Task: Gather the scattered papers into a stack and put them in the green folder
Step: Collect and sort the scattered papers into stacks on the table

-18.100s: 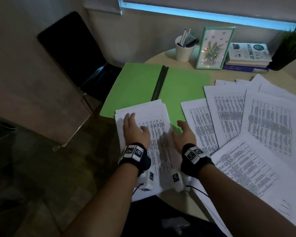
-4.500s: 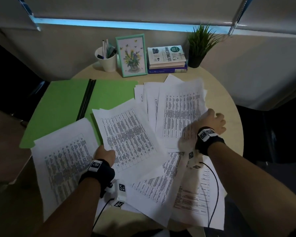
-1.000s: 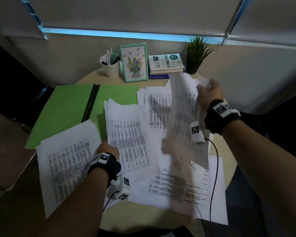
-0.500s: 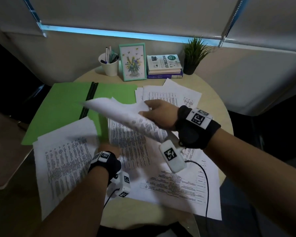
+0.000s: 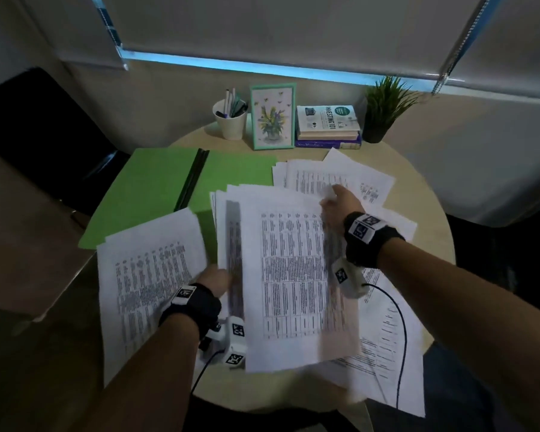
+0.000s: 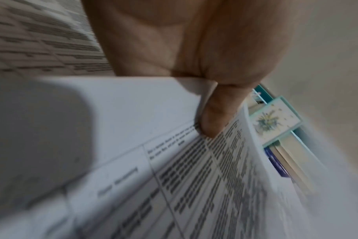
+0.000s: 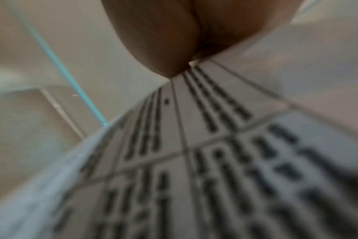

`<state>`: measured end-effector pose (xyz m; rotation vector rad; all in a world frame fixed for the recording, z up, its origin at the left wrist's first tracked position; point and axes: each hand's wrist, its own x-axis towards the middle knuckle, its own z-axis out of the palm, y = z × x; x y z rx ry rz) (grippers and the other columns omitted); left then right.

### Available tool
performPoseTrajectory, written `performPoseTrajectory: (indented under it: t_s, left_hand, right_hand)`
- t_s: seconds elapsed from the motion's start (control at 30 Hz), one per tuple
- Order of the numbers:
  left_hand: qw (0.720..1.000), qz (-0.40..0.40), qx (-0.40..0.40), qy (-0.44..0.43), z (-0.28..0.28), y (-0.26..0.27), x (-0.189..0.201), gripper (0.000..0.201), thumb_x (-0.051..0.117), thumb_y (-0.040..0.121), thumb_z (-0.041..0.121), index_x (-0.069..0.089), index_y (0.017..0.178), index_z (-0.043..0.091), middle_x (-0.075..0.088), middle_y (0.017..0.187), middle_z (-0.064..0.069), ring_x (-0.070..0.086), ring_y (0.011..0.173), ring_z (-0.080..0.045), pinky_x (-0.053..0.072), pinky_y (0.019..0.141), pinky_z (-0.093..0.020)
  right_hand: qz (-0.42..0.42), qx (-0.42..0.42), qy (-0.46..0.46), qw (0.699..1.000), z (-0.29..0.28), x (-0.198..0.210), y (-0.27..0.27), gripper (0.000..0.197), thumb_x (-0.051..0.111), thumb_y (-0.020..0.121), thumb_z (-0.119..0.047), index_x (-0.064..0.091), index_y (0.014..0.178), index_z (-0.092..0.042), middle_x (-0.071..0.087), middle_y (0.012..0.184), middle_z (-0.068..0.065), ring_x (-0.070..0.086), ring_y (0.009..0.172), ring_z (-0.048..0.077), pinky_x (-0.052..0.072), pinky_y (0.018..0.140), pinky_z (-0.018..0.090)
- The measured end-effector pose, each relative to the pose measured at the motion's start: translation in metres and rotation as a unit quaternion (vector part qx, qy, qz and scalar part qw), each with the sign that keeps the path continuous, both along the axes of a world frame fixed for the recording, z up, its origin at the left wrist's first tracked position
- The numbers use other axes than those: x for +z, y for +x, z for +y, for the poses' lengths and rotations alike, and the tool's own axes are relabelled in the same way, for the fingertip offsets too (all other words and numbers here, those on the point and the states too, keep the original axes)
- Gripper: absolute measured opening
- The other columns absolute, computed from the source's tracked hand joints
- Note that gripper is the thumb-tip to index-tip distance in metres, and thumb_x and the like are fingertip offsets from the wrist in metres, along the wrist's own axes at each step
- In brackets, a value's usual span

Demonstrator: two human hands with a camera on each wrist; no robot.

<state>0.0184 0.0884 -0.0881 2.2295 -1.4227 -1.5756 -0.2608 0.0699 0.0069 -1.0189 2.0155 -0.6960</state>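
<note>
Gripping printed sheets over the table, both hands.

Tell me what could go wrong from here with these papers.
1. The right hand pinches the sheet only at its far edge, so it may sag, crease, or slip while being laid on the pile.
2. Sheets at the near right hang over the table edge and could slide off if nudged.
3. The left stack also overhangs the table and partly covers the folder; it could fall when shifted.
</note>
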Motion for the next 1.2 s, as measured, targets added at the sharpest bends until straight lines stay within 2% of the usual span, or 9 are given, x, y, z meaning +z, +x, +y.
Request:
performPoseTrajectory:
  t_s: [0.13,0.23,0.3,0.5,0.6,0.73,0.87,1.0,1.2]
  left_hand:
    - [0.989,0.104,0.105,0.005,0.009,0.002,0.013,0.042,0.063,0.089,0.028,0.059,0.124,0.006,0.048,0.135,-0.004,0.045,0.125,-0.025,0.033,0.11,-0.034]
    - [0.99,0.106,0.087,0.026,0.015,-0.006,0.007,0.108,0.069,0.062,0.076,0.041,0.145,0.014,0.037,0.152,-0.008,0.038,0.137,-0.026,0.028,0.114,-0.039]
    - [0.999,0.034,0.035,0.016,0.021,-0.014,0.009,0.128,0.073,0.053,0.079,0.023,0.152,0.014,0.028,0.157,-0.007,0.033,0.14,-0.03,0.029,0.114,-0.044]
    - [0.999,-0.001,-0.022,-0.043,0.009,-0.017,0.003,0.093,0.069,0.054,0.067,0.052,0.133,0.021,0.058,0.135,0.001,0.057,0.119,-0.025,0.044,0.104,-0.041]
    - [0.996,0.047,-0.005,-0.079,0.002,-0.016,0.027,0.048,0.064,0.091,0.027,0.053,0.13,0.001,0.055,0.133,-0.007,0.054,0.121,-0.025,0.04,0.1,-0.026]
    - [0.978,0.145,0.085,-0.124,-0.008,0.008,0.05,0.04,0.059,0.095,0.013,0.053,0.132,-0.001,0.058,0.132,-0.01,0.055,0.118,-0.026,0.039,0.096,-0.028]
    - [0.962,0.204,0.129,-0.13,-0.014,0.036,0.062,0.04,0.06,0.094,0.012,0.053,0.131,-0.002,0.057,0.128,-0.005,0.055,0.118,-0.024,0.038,0.107,-0.037]
    - [0.952,0.182,0.195,-0.149,-0.016,0.079,0.057,0.036,0.06,0.091,0.005,0.057,0.127,0.001,0.062,0.125,-0.013,0.058,0.112,-0.026,0.041,0.105,-0.041]
    - [0.961,0.03,0.231,-0.147,0.006,0.152,0.029,0.046,0.061,0.083,-0.004,0.054,0.128,0.002,0.063,0.119,-0.014,0.06,0.107,-0.032,0.046,0.086,-0.032]
  right_hand:
    - [0.057,-0.052,0.046,0.996,0.011,-0.038,0.001,0.036,0.047,0.097,-0.013,0.047,0.132,-0.006,0.059,0.124,0.017,0.058,0.107,0.035,0.044,0.084,0.035]
    - [-0.012,-0.089,0.072,0.993,0.014,-0.043,0.014,0.032,0.041,0.1,-0.011,0.048,0.13,-0.001,0.058,0.125,0.014,0.058,0.111,0.032,0.042,0.082,0.028]
    - [-0.047,-0.107,0.063,0.991,0.007,-0.051,0.022,0.036,0.047,0.098,-0.016,0.049,0.133,-0.006,0.058,0.125,0.012,0.056,0.115,0.031,0.042,0.086,0.029]
    - [-0.072,-0.037,0.093,0.992,-0.001,-0.052,0.027,0.058,0.048,0.096,-0.043,0.033,0.142,-0.01,0.052,0.129,0.008,0.06,0.107,0.03,0.046,0.082,0.032]
    - [-0.085,-0.055,0.08,0.992,0.004,-0.048,0.021,0.07,0.042,0.095,-0.055,0.028,0.146,-0.01,0.042,0.146,0.016,0.049,0.124,0.034,0.041,0.1,0.047]
    - [-0.139,-0.019,0.081,0.987,0.005,-0.045,0.031,0.112,0.049,0.058,-0.092,0.04,0.134,-0.01,0.049,0.135,0.016,0.05,0.12,0.033,0.039,0.099,0.048]
    - [-0.168,0.036,0.126,0.977,0.002,-0.039,0.062,0.12,0.069,0.055,-0.081,0.036,0.141,-0.004,0.054,0.136,0.016,0.053,0.12,0.037,0.044,0.097,0.048]
    - [-0.215,0.044,0.039,0.975,-0.006,-0.03,0.106,0.038,0.082,0.076,-0.026,0.057,0.096,-0.005,0.065,0.061,-0.003,0.061,0.054,0.013,0.047,0.049,0.021]
    - [-0.074,0.138,0.01,0.988,-0.006,-0.057,0.2,0.054,0.069,0.082,-0.012,0.047,0.13,-0.019,0.065,0.111,0.002,0.061,0.088,0.022,0.047,0.076,0.026]
